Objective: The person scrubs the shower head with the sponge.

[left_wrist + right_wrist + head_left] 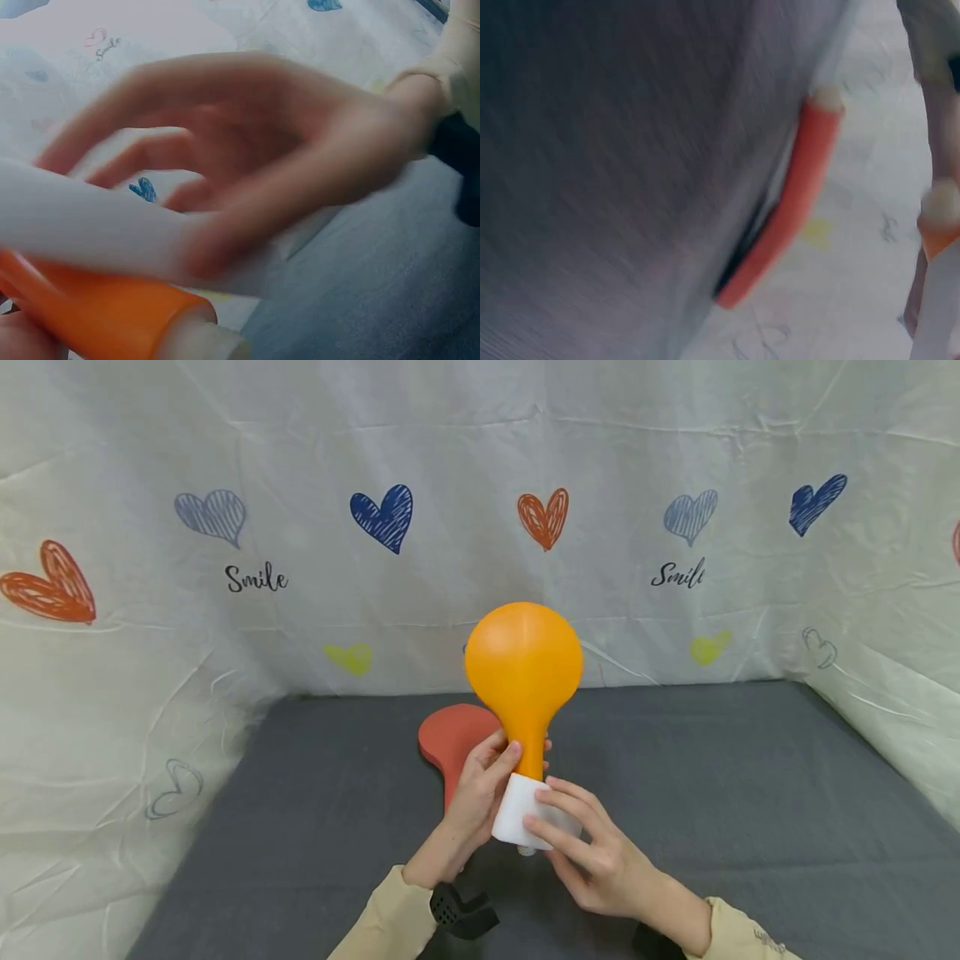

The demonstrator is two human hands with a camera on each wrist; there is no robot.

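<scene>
In the centre of the head view, my left hand pinches the narrow neck of the orange bulb-shaped balloon, fingers curled around it. Behind it, the flat red paddle-shaped piece lies on the grey counter. Just to the right and lower, my right hand wraps half-closed around the white cylindrical sleeve at the balloon's base. I judge I am seating the neck in the sleeve; next needs a steady push while keeping the balloon upright.
</scene>
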